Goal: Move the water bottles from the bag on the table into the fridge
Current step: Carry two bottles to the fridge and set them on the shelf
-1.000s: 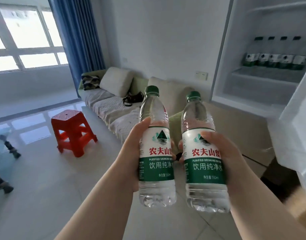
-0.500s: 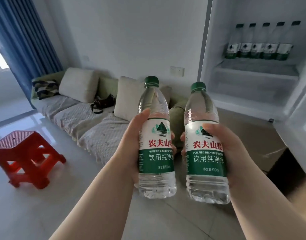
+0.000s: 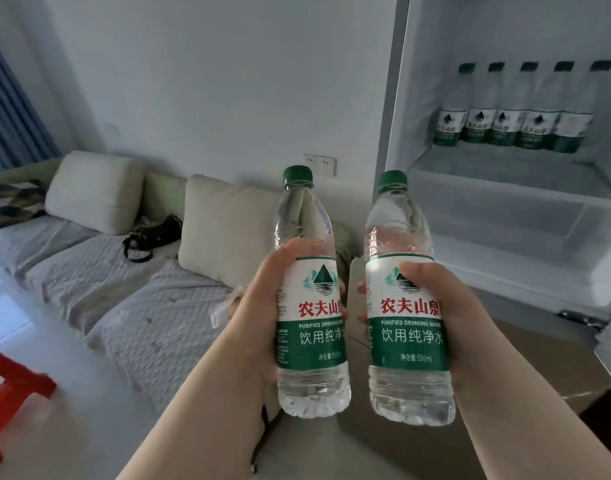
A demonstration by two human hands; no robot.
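Left hand (image 3: 262, 317): wrapped round a bottle (image 3: 311, 327), upright, mid-air
Right hand (image 3: 466, 323): gripped a second bottle (image 3: 408, 327), upright, just beside the first
Fridge (image 3: 504, 216): stood open ahead-right, five bottles (image 3: 508, 128) lined on its shelf

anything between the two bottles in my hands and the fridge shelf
Nothing visible stands between the held bottles and the open fridge; its shelf shows bare room in front of five bottles at the back.

We face a plain pale wall (image 3: 227, 81); below it, a grey quilted sofa (image 3: 124, 289) with cream square cushions (image 3: 92, 190), a red plastic stool (image 3: 13, 386) at left.
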